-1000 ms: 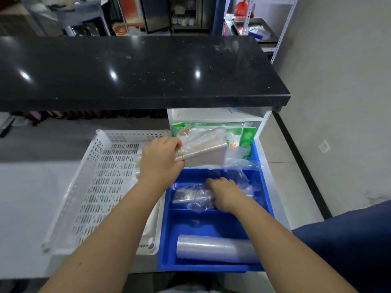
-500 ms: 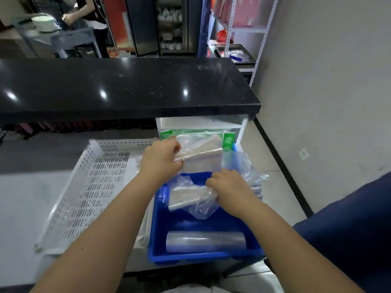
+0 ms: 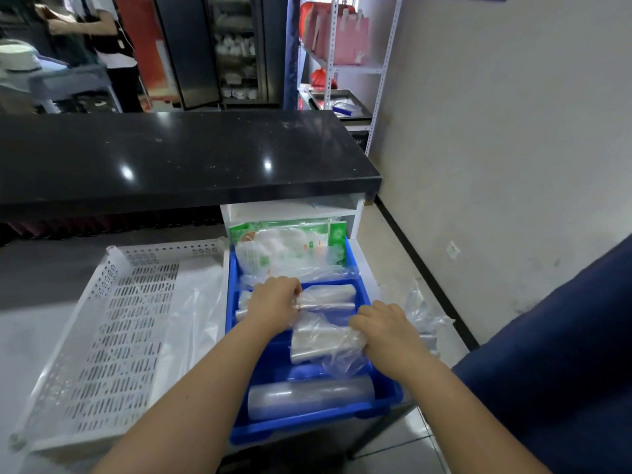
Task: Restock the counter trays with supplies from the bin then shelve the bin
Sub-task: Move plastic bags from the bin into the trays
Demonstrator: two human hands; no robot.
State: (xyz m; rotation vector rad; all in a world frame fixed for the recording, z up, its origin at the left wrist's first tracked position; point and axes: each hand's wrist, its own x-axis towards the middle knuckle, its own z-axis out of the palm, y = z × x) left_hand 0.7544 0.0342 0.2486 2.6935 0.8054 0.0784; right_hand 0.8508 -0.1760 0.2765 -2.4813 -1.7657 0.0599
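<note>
Blue bin (image 3: 383, 401) sits on the counter's right end, just beside a white perforated tray (image 3: 102, 323), below a black ledge (image 3: 171, 159). Inside it, the left hand (image 3: 273, 307) has its fingers curled shut on a clear packet (image 3: 328, 299) in the middle compartment. The right hand (image 3: 386, 328) grips a crumpled plastic bag (image 3: 325, 343) over the near compartment, where a clear roll (image 3: 307, 396) lies. Green-printed packs (image 3: 290, 239) stand in the far end.

Both forearms are bare, no sleeves showing (hands (image 3: 273, 304) ungloved, without rings or watch).
</note>
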